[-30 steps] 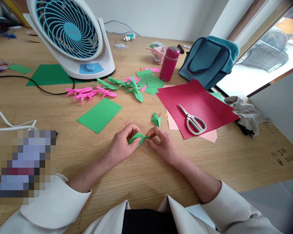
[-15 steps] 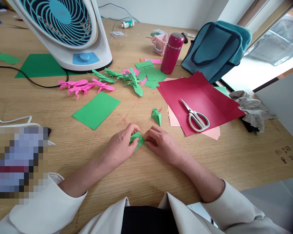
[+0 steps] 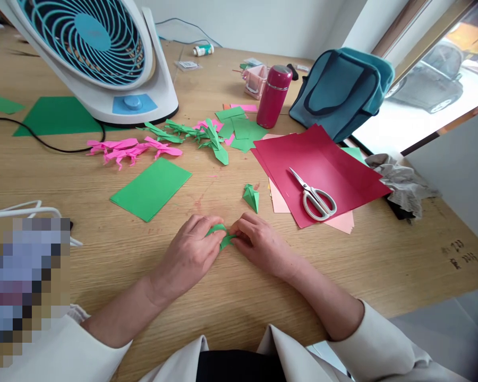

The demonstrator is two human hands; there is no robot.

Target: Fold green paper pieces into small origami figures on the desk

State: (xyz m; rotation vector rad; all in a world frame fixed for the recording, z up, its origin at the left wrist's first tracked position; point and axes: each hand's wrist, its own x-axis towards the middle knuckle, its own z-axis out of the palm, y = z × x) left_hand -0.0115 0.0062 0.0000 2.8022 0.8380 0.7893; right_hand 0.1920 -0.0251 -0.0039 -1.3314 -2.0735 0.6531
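Note:
Between my hands is a small folded piece of green paper (image 3: 225,242), partly covered by fingers. My left hand (image 3: 194,251) pinches its left side between thumb and fingers. At its right end, the fingertips of my right hand (image 3: 258,243) are closed on the paper. Just beyond my right hand lies a folded green paper piece (image 3: 251,198) with a pointed end. A stack of green paper (image 3: 151,189) rests ahead of my left hand. To the right, white-handled scissors (image 3: 317,199) lie on red sheets (image 3: 342,170).
Pink origami figures (image 3: 131,150) and green origami figures (image 3: 212,139) lie near a white-and-blue fan (image 3: 143,79). Green paper pieces (image 3: 245,130), a magenta flask (image 3: 275,98) and a teal bag (image 3: 340,90) stand or lie farther back. A blurred-out object (image 3: 19,286) is at left.
My left hand has turned and its fingers have moved over more of the green paper. My right hand still grips the right end. The whole view has shifted slightly.

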